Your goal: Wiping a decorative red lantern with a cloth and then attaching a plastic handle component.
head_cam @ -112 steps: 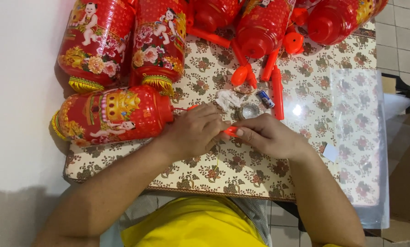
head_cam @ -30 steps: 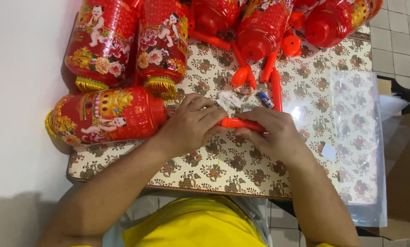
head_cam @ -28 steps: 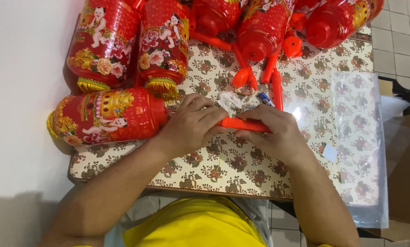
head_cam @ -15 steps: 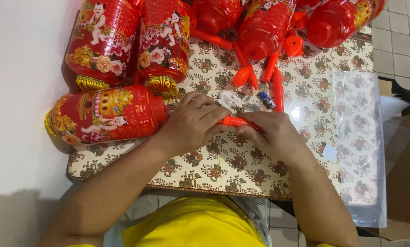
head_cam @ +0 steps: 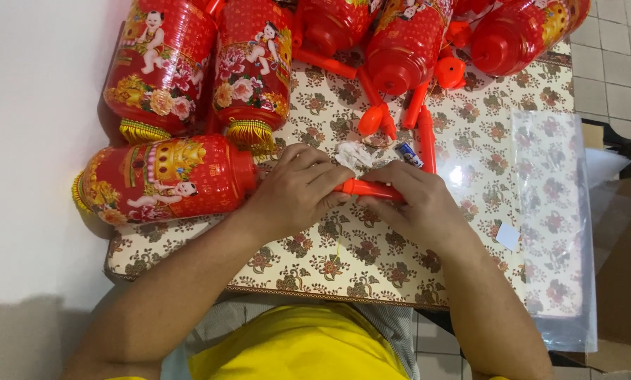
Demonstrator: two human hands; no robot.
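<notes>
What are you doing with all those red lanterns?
A person sits at a small table with a flowery cloth. Both hands hold one orange plastic stick: the left hand grips one end and the right hand the other. A red lantern lies on its side just beside the left hand. More red lanterns and loose orange sticks are piled at the far edge. A clear plastic sheet hangs off the table's right side.

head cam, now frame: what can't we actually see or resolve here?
- Orange stick: head view, both ends covered by the left hand and right hand.
- Lanterns at the top: cut off by the frame edge.
- Small blue item: too small to identify.
- Crumpled wrapper: contents unclear.
</notes>
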